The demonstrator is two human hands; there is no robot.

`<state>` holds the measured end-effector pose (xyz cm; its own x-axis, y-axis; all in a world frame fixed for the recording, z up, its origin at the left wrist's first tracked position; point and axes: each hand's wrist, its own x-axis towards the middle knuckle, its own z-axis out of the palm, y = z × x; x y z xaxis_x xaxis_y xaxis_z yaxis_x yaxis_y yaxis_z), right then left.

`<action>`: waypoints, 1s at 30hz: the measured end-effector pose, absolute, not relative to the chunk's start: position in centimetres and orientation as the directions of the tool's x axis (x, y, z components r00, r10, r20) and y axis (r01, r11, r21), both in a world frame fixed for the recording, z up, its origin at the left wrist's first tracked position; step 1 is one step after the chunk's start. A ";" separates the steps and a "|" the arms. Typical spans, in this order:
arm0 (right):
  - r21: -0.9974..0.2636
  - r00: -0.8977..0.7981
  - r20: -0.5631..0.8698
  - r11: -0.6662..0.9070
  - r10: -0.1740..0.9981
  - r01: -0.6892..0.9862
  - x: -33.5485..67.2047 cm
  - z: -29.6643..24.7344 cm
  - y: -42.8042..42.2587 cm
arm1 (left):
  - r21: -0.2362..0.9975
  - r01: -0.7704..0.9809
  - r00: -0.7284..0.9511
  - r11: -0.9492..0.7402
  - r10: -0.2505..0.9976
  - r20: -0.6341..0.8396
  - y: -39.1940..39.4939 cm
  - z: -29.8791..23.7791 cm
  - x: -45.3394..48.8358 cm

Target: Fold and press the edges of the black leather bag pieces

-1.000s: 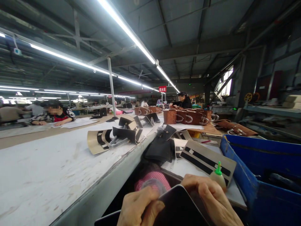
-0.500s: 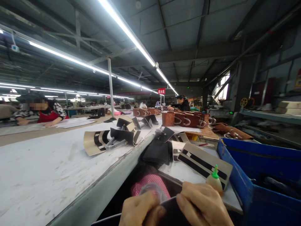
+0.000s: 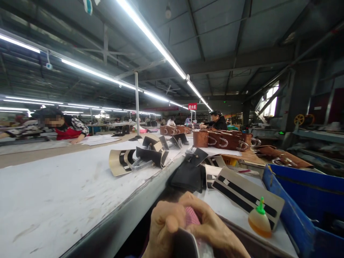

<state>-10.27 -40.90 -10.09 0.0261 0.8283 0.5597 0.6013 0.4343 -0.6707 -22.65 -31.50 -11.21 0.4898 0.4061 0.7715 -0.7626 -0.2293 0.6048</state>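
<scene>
At the bottom of the view, my left hand [image 3: 163, 225] is closed with its thumb pointing up over a black leather panel [image 3: 185, 245] with a pale edge. My right hand [image 3: 212, 224] curls around the panel from the other side, fingers bent close to the left hand. The panel's lower part is out of view. Between the hands shows some pink checked cloth [image 3: 191, 216], with clear plastic [image 3: 206, 251] below it. A glue bottle [image 3: 259, 220] with a green nozzle stands to the right, beside a beige panel [image 3: 249, 186] with black strips.
On the long white table [image 3: 67, 193] lie several curved black-and-beige pieces [image 3: 122, 162]. A blue bin [image 3: 290, 204] stands at the right. Brown bags [image 3: 223, 139] are lined up farther back. Co-workers [image 3: 63, 129] sit at the left and far back.
Both hands have come closer together and risen slightly, and the panel has turned so its pale edge stands upright. The view has shifted, moving surroundings rightward. The left co-worker has stretched an arm out.
</scene>
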 end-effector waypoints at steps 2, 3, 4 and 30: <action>-0.753 0.025 0.513 0.435 0.858 0.494 -10.2 -9.5 -40.3 | 0.611 -0.778 0.504 -0.149 0.434 0.747 -31.3 -10.6 -22.6; -0.783 0.018 0.485 0.425 0.874 0.455 -10.0 -9.4 -39.7 | 0.613 -0.779 0.502 -0.133 0.454 0.736 -31.1 -10.2 -22.4; -0.806 0.003 0.454 0.410 0.891 0.428 -9.8 -9.3 -38.9 | 0.610 -0.785 0.494 -0.107 0.488 0.720 -30.9 -10.0 -22.2; -0.123 -0.203 0.753 0.437 0.626 0.891 -12.9 -11.6 -38.4 | 0.885 0.076 0.557 -0.460 0.755 0.345 -29.9 -13.6 -30.6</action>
<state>-12.89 -38.38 -11.63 -0.2025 0.6256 0.7534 0.8910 0.4370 -0.1234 -30.60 -29.87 -13.63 0.5574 0.7551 0.3451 0.0757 -0.4602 0.8846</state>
